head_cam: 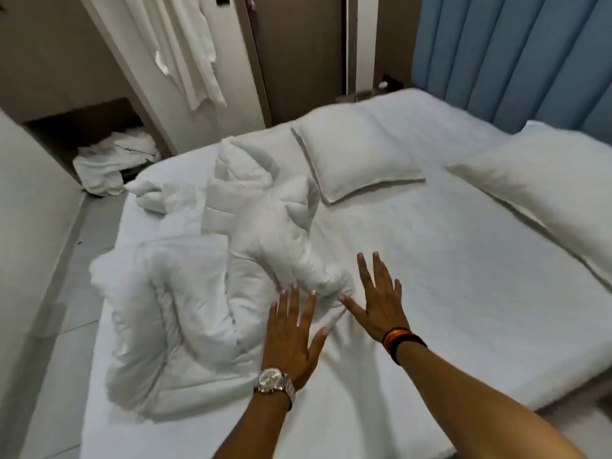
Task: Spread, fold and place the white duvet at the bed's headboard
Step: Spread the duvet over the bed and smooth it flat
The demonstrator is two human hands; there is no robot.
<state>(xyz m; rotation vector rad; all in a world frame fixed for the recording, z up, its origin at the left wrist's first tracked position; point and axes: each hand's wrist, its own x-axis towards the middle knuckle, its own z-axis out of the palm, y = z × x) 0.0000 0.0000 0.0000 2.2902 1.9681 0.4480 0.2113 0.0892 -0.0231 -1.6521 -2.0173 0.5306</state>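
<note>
Both hands reach fwd over the bed (430, 293), fingers spread wide, holding nothing. Left hand (293, 339), w/ silver watch (273, 380), lies flat at the near edge of the white duvet (198, 293). Right hand (381, 303), w/ striped wristband (402, 339), sits just beside it, thumb tip touching the duvet's near fold. Duvet is crumpled in a heap on the bed's left half. Beyond it a pillow (357, 157); 2nd pillow (536, 180) at right by the blue headboard (513, 54). Linen pile (112, 164) on floor, far left.
</note>
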